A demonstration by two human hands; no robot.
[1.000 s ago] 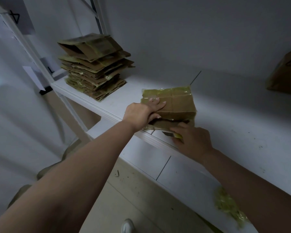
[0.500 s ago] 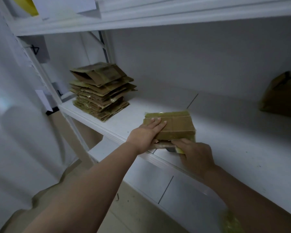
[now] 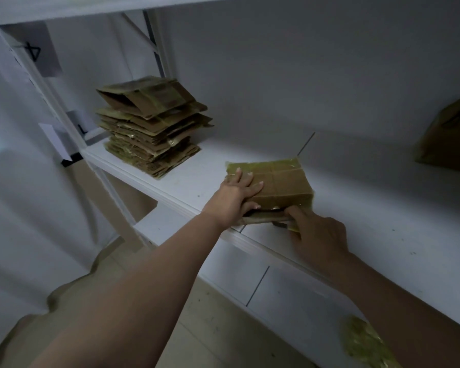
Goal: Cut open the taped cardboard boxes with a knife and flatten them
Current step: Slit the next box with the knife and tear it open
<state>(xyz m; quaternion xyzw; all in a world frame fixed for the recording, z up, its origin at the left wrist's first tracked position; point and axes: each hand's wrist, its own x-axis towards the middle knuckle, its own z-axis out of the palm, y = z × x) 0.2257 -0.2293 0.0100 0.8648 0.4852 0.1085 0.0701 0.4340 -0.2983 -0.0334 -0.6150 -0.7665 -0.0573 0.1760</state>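
Head | left hand [image 3: 233,199] flat on glossy taped cardboard box [image 3: 279,184] | white shelf [image 3: 383,221]

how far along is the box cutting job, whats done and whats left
Done: a tall stack of flattened boxes sits at the left end of the shelf. In hand: the left hand presses flat on a taped box while the right hand works at its near edge; whether it holds a knife is hidden. Left: this box, plus at least one more box far right.
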